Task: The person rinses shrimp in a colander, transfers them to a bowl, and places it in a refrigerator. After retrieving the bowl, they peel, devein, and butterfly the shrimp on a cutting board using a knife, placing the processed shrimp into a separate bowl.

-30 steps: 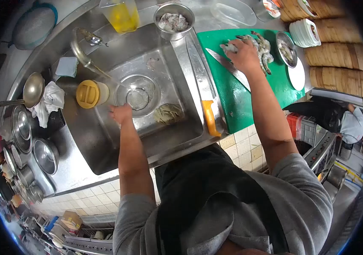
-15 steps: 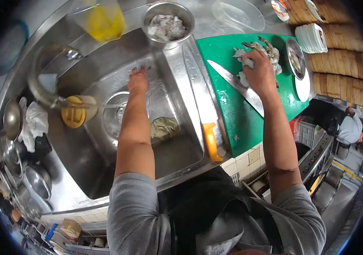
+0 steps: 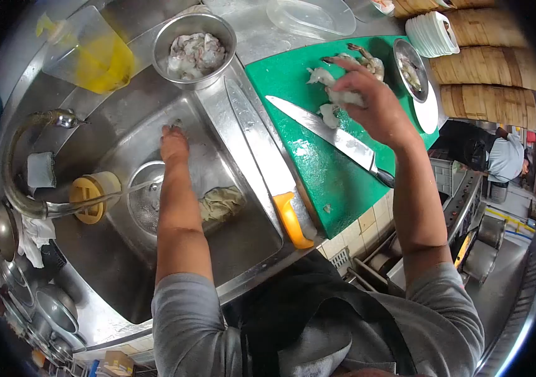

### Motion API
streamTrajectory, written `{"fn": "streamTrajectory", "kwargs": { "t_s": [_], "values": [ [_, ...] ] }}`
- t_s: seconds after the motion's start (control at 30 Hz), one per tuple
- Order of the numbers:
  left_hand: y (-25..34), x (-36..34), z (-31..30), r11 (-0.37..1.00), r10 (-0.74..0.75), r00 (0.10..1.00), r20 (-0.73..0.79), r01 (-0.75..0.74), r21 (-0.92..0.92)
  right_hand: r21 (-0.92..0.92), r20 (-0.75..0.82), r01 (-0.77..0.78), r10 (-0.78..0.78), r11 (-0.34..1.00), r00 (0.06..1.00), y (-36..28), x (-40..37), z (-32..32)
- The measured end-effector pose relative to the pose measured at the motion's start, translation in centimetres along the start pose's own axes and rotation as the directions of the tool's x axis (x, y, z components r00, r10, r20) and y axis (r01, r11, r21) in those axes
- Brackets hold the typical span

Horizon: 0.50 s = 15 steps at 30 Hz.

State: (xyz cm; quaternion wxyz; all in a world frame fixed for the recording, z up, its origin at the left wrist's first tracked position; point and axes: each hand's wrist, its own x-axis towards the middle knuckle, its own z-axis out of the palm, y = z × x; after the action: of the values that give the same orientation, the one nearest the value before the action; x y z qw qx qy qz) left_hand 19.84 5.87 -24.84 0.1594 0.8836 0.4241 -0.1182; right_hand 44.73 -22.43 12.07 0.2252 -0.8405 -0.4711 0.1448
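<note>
My left hand (image 3: 174, 146) reaches over the steel sink (image 3: 243, 242); its fingers look drawn together, with a small dark bit at the tips that I cannot make out. Above the green cutting board (image 3: 362, 195) is my right hand (image 3: 375, 107), open, thumb and fingers apart. Peeled shrimp (image 3: 329, 115) lie beneath and beside it, and shrimp with tails (image 3: 371, 63) lie just past its fingers. A dark-handled knife (image 3: 324, 125) rests on the board. Past the board's far right edge, a tilted metal bowl (image 3: 411, 70) holds more shrimp.
An orange-handled knife (image 3: 290, 217) lies along the sink's right edge. Behind the sink stand a steel pot (image 3: 196, 81) of pale seafood and a clear jug (image 3: 92, 56) with yellow contents. A crumpled cloth (image 3: 221, 204) lies in the sink under the faucet (image 3: 16, 188). Stacked white dishes (image 3: 428, 34) sit at back right.
My right hand has lifted and opened, letting go of a pale peeled shrimp. My left hand's fingers, spread before, are closer together. The view has shifted, moving most things left.
</note>
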Motion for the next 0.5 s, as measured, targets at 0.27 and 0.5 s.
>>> {"fn": "streamTrajectory", "kwargs": {
  "t_s": [0.27, 0.5],
  "values": [
    [-0.1, 0.2, 0.0, 0.998, -0.036, 0.999, 0.031, 0.038, -0.047, -0.253, 0.208, 0.046, 0.008, 0.966, 0.978, -0.6, 0.9, 1.3],
    [1.2, -2.1, -3.1, 0.893, -0.124, 0.992, -0.024, 0.101, -0.438, -0.234, 0.124, -0.013, 0.044, 0.972, 0.991, 0.8, 1.4, 1.6]
  ]
}}
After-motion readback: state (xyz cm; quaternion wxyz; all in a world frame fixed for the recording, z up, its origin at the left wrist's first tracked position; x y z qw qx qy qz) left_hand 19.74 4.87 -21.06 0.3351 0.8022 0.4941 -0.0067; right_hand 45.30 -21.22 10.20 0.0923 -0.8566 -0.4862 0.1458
